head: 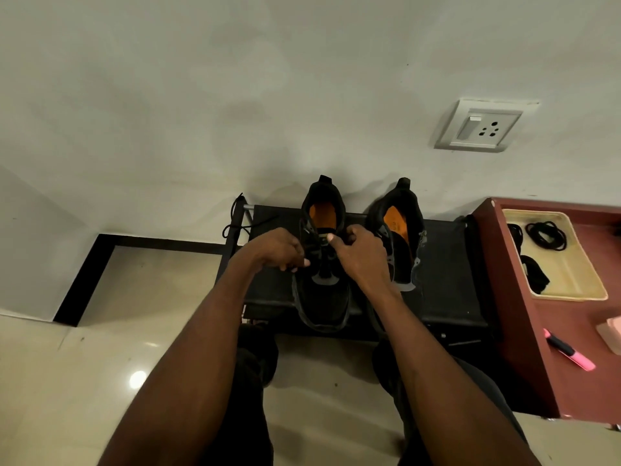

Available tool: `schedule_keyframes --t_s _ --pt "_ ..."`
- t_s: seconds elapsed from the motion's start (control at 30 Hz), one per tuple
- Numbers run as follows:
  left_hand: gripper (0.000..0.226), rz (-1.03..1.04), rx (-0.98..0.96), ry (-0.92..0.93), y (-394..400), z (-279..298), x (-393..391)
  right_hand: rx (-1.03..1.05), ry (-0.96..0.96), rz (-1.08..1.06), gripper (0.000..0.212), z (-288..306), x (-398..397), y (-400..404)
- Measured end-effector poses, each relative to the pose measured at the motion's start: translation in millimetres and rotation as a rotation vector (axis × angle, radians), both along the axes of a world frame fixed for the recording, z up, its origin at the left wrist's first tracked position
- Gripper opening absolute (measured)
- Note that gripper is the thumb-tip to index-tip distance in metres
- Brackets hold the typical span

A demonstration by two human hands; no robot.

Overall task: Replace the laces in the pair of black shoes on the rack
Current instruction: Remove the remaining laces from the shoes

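- Black shoes: two on top of the black rack (447, 290), against the wall, heels to the wall, toes toward you.
- Left shoe (322, 297) sits mid-rack, orange insole visible, both your hands on it.
- Right shoe (401, 237) is just beside it, orange insole showing, eyelet area looks open; can't tell if any lace is in it.
- Your left hand (279, 248): fingers curled at the left side of the left shoe's lacing area, fingertips pinched together low on the eyelets. Looks like it's pinching a lace, but the strand itself is too dark to make out.
- Your right hand (358, 253): fingers curled over the right side of the same shoe near the tongue, thumb up by the collar. Gripping the shoe's upper; can't tell whether a lace is in that grip too.
- Loose black lace (235, 223) hangs over the rack's left end, by the metal post, well apart from both hands.
- Maroon worktop (571, 331) is right of the rack, touching or just beside it.
- Cream tray (571, 280) on that worktop holds a coil of black laces (546, 234) at the far end and a dark bundle (534, 274) nearer you.
- Pink highlighter (569, 349) lies on the worktop, near the tray's front edge, not touching it.
- Wall socket (480, 127) sits above the right shoe.
- Your knees are below the rack, on the tiled floor (134, 331).
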State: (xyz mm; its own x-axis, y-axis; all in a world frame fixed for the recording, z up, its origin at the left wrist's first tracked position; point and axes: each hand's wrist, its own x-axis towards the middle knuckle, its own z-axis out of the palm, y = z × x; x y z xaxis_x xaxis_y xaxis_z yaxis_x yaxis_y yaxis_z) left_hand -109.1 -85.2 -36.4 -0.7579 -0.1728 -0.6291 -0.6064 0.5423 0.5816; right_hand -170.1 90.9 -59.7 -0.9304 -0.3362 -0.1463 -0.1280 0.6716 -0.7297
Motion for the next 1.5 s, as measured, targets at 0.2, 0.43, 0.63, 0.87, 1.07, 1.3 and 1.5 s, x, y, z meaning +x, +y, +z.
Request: schedule_keyframes --t_s 0.2,0.43,0.63,0.87,1.07,1.3,1.5 --pt "0.032 0.288 -0.445 0.127 -12.2 -2.4 2.5 0.019 -0.035 -0.015 0.026 3.8 -7.5 3.7" --pt "0.056 0.351 -0.242 0.349 27.9 -1.9 -13.3 0.045 0.013 0.000 0.033 -1.4 -5.7 -3.9" --pt "0.039 0.398 -0.197 0.280 19.8 -9.4 -20.6 -0.001 -0.012 -0.037 0.033 -2.3 -11.2 1.9" --pt "0.023 0.418 0.089 0.231 3.7 -11.2 -14.3 -0.068 -0.042 -0.101 0.023 -8.9 -10.6 3.5" --pt "0.027 0.259 0.109 0.269 10.5 -6.4 -7.7 0.102 0.273 0.269 0.041 -4.9 10.5 -11.4" --pt "0.026 0.201 0.025 0.273 11.9 -11.2 -8.4 0.101 0.317 0.255 0.020 -18.1 22.9 -10.7" --pt "0.032 0.147 -0.088 0.294 14.9 -15.5 -11.6 -0.280 0.037 -0.331 0.012 -11.4 33.5 -14.0"
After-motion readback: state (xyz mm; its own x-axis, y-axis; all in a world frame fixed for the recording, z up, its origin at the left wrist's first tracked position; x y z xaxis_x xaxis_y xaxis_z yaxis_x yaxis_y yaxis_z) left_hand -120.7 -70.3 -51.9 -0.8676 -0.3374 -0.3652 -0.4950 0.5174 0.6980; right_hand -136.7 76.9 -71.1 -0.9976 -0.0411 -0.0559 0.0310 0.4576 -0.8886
